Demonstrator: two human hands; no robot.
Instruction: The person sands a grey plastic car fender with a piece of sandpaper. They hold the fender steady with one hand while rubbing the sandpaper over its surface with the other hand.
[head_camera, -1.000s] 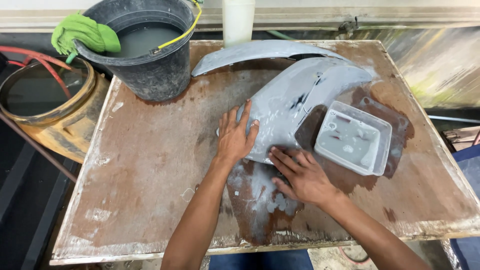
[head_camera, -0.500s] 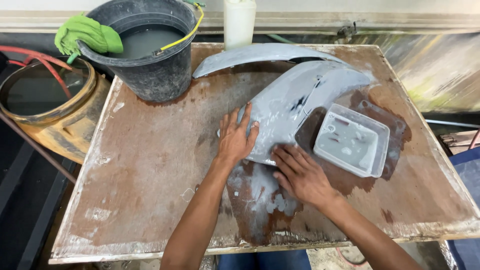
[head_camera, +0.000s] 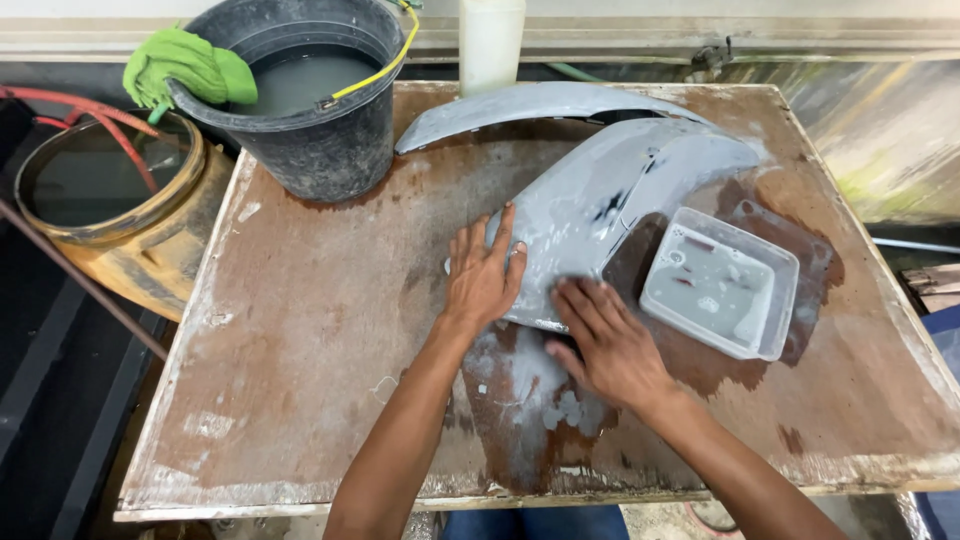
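A curved grey vehicle body panel lies wet on a brown wooden table. My left hand rests flat on the panel's near left end, fingers spread. My right hand presses flat on the panel's near edge, fingers together and pointing up-left; whether something is under the palm is hidden. Grey slurry is smeared on the table just below both hands.
A clear plastic tub of cloudy water sits right of my right hand. A black bucket of grey water stands at the back left, with a green cloth on its rim. A white bottle stands behind. A yellow drum is off the table's left.
My right hand has slid slightly up and to the left along the panel's near edge. My left hand has stayed where it was.
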